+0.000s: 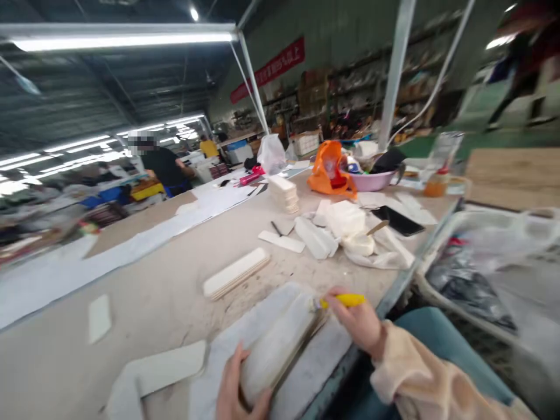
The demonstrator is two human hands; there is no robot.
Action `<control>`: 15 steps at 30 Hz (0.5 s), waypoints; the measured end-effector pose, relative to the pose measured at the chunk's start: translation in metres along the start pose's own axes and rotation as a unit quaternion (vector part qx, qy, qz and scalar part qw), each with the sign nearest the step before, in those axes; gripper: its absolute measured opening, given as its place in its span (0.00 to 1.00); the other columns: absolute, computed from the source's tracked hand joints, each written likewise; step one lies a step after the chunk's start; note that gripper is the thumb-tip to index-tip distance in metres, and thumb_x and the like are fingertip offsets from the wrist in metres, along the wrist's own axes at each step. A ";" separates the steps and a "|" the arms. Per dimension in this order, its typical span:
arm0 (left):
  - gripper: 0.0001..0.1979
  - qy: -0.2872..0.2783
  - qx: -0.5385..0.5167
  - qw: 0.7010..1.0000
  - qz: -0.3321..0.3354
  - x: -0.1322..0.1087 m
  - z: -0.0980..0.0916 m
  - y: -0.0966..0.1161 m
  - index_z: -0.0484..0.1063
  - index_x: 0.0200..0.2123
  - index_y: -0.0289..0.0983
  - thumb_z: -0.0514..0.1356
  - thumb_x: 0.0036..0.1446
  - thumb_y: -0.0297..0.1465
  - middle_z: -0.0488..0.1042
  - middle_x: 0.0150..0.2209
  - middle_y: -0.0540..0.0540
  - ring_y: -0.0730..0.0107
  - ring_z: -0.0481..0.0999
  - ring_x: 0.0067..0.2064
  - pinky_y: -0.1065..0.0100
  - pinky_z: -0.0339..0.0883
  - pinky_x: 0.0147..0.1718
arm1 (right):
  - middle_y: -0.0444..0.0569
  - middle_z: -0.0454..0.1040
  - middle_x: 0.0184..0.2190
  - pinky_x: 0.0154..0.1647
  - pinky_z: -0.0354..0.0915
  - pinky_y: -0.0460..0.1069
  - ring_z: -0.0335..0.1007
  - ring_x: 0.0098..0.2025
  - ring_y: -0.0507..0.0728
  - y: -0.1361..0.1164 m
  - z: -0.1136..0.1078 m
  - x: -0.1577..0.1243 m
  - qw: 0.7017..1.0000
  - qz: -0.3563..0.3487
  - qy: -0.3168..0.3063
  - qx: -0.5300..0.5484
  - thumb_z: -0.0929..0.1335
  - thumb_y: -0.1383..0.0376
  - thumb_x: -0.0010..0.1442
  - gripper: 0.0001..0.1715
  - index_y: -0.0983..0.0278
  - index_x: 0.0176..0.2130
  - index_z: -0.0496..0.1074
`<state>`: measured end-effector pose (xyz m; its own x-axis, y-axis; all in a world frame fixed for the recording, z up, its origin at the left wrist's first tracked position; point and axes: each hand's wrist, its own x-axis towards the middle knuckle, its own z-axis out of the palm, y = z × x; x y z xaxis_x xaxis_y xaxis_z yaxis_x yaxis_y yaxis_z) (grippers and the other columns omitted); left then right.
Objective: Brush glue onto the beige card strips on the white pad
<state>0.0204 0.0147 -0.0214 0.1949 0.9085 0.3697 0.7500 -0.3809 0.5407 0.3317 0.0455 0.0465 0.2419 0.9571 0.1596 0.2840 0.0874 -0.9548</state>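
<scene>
My right hand (359, 322) is closed round the yellow handle of a brush (353, 300). Its bristle end touches the far end of a long, pale, round-ended piece (280, 344), which seems to lie on top of a stack. At the near end, my left hand (238, 391) grips the piece, thumb on one side and fingers on the other. Beneath it spreads a whitish sheet (258, 309). A neat stack of cream strips (236, 272) lies just beyond. Left of the sheet are bent pale pieces (166, 367) and a single small one (100, 318).
Farther back on the table (175, 280) stand a taller stack of strips (283, 193), crumpled white material (345, 221), a black phone (397, 220), an orange bag (331, 169) and a pink basin (371, 179). A lined basket (481, 280) is at right. A person (164, 166) stands far left.
</scene>
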 end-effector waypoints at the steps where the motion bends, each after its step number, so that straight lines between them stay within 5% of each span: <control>1: 0.43 -0.025 0.010 1.000 0.002 -0.002 -0.006 -0.004 0.50 0.65 0.37 0.64 0.49 0.37 0.73 0.50 0.40 0.52 0.74 0.52 0.54 0.71 0.50 | 0.42 0.65 0.20 0.27 0.62 0.46 0.62 0.22 0.51 0.003 -0.007 0.005 1.000 -0.006 0.013 0.005 0.63 0.52 0.60 0.18 0.62 0.30 0.71; 4: 0.47 -0.069 0.015 0.997 -0.007 -0.001 -0.022 -0.006 0.48 0.66 0.35 0.65 0.48 0.39 0.69 0.56 0.36 0.49 0.70 0.57 0.52 0.68 0.54 | 0.41 0.63 0.20 0.25 0.61 0.47 0.61 0.22 0.52 0.015 -0.018 0.009 0.998 -0.019 0.043 0.031 0.64 0.52 0.62 0.16 0.62 0.35 0.70; 7: 0.36 -0.066 0.043 0.997 -0.002 0.021 -0.045 -0.006 0.59 0.62 0.38 0.63 0.52 0.42 0.68 0.58 0.37 0.50 0.69 0.59 0.52 0.68 0.55 | 0.43 0.65 0.22 0.23 0.60 0.46 0.62 0.23 0.52 0.020 -0.021 0.004 0.995 -0.028 0.063 0.073 0.64 0.53 0.64 0.15 0.62 0.39 0.69; 11: 0.23 -0.047 0.132 0.990 -0.004 0.091 -0.070 -0.019 0.72 0.52 0.38 0.59 0.56 0.42 0.75 0.51 0.39 0.55 0.74 0.53 0.53 0.68 0.54 | 0.42 0.65 0.23 0.24 0.61 0.45 0.62 0.24 0.51 0.017 -0.020 0.000 0.992 -0.041 0.060 0.103 0.63 0.55 0.65 0.14 0.62 0.42 0.68; 15: 0.18 -0.069 0.177 0.982 -0.013 0.171 -0.066 -0.042 0.75 0.47 0.37 0.59 0.55 0.37 0.76 0.49 0.40 0.57 0.75 0.51 0.56 0.67 0.55 | 0.42 0.66 0.23 0.26 0.62 0.45 0.63 0.25 0.50 0.015 -0.022 0.001 0.994 -0.053 0.051 0.078 0.64 0.56 0.65 0.12 0.61 0.42 0.69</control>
<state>-0.0195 0.1749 0.0685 0.2371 0.9412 0.2405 0.9243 -0.2948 0.2424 0.3563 0.0418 0.0378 0.3132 0.9081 0.2781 0.1666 0.2358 -0.9574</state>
